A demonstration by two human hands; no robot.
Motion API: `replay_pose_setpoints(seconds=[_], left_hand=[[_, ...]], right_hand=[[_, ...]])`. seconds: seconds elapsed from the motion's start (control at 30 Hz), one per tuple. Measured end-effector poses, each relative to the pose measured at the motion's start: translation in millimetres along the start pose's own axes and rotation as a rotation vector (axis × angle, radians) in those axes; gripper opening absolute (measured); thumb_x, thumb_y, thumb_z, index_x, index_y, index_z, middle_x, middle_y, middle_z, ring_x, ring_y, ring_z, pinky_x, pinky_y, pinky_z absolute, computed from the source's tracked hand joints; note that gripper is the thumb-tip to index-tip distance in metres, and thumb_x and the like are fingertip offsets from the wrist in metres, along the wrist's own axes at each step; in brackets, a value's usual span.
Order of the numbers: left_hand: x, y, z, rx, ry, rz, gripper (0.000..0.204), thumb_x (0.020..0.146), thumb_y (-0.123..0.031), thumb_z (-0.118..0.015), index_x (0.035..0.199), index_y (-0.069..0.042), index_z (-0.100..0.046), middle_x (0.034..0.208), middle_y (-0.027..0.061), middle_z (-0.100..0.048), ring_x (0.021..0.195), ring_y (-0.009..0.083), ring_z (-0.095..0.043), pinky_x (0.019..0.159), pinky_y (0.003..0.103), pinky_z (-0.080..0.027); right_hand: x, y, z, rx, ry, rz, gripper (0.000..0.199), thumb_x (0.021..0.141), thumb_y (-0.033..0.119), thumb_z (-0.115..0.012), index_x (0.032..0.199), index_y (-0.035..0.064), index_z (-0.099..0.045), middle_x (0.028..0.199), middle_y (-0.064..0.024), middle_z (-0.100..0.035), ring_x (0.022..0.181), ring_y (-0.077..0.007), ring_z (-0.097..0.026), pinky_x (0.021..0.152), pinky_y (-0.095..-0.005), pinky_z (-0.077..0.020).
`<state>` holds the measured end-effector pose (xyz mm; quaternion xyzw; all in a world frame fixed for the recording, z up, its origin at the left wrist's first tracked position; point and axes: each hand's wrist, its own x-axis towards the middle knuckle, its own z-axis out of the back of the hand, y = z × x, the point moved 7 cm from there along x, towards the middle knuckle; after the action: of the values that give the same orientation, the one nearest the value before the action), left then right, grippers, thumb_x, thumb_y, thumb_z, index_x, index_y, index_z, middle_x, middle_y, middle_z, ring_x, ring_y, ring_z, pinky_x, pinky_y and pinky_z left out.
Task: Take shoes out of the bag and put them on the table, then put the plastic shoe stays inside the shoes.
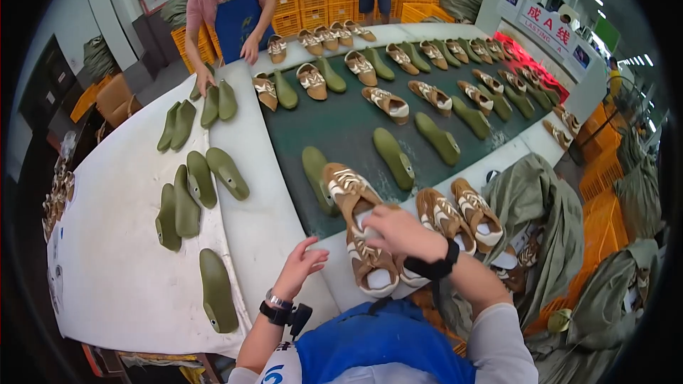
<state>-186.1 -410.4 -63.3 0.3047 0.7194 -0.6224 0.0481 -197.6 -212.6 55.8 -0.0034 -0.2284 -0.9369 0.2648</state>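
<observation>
My right hand [400,231] grips a brown-and-white shoe [348,183] by its heel opening. The shoe is above the near edge of the green belt [341,124], its toe partly covering a green shoe last [315,178]. Directly below my right hand, another brown-and-white shoe [373,270] rests on the white ledge, partly hidden by that hand. My left hand [304,264] hangs over the white surface with its fingers apart, holding nothing. To the right of my right hand, more shoes [475,210] stand on the ledge.
Several green lasts [186,210] lie on the white table [128,242] at left. Across it, a person [231,11] in a blue apron touches lasts. Rows of shoes and lasts cover the belt. A grey-green cloth sack [544,206] with shoes and orange crates [605,235] are at right.
</observation>
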Motion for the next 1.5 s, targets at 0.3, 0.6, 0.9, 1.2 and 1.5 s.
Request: replay_pose_setpoints(seconds=[0.3,0.6,0.9,1.2,1.5], left_hand=[[-54.2,25.0,148.4,0.208,-0.569,-0.238,0.030,0.084,-0.010,-0.059,0.110,0.002,-0.054,0.088,0.0062,-0.063,0.081,0.0111,-0.059,0.072,0.022,-0.046],[-162.5,1.5,226.7,1.218,-1.205,-0.386,0.042,0.073,-0.008,-0.063,0.111,0.002,-0.052,0.100,0.0226,-0.057,0.099,0.0333,-0.053,0.090,0.039,-0.041],[-154.3,49.7,254.4,0.778,-0.894,-0.122,0.059,0.066,-0.007,-0.063,0.121,0.004,-0.046,0.104,0.0245,-0.060,0.093,0.0337,-0.061,0.081,0.037,-0.049],[-81.2,53.3,156.3,0.974,-0.652,-0.213,0.058,0.071,-0.007,-0.060,0.125,0.000,-0.039,0.120,0.0273,-0.043,0.108,0.0425,-0.045,0.091,0.042,-0.041],[-50.1,24.1,85.2,1.149,-0.557,-0.467,0.052,0.069,-0.009,-0.063,0.116,0.002,-0.046,0.119,0.0285,-0.041,0.107,0.0441,-0.043,0.094,0.044,-0.037]], right_hand=[[127.4,-149.5,-35.3,-0.132,0.102,-0.289,0.041,0.068,0.019,-0.069,0.105,0.0097,-0.054,0.109,-0.0169,-0.053,0.092,-0.0355,-0.056,0.079,-0.0414,-0.0466],[124.9,-180.6,-26.2,0.135,-0.055,-0.256,0.030,0.075,0.011,-0.060,0.104,0.0049,-0.060,0.084,-0.0165,-0.064,0.082,-0.0323,-0.061,0.075,-0.0390,-0.0478],[-7.0,-83.4,27.9,0.284,-0.008,-0.235,0.027,0.079,0.013,-0.059,0.105,0.0031,-0.059,0.083,-0.0150,-0.064,0.075,-0.0287,-0.062,0.068,-0.0340,-0.0487],[-84.9,-21.1,-67.5,0.266,0.226,-0.103,0.034,0.079,0.031,-0.059,0.103,0.0067,-0.060,0.086,-0.0149,-0.064,0.080,-0.0335,-0.061,0.070,-0.0392,-0.0490],[-115.6,0.0,-141.3,0.048,0.416,-0.208,0.032,0.078,0.035,-0.061,0.098,0.0096,-0.060,0.074,-0.0167,-0.062,0.074,-0.0360,-0.061,0.062,-0.0428,-0.0475]])
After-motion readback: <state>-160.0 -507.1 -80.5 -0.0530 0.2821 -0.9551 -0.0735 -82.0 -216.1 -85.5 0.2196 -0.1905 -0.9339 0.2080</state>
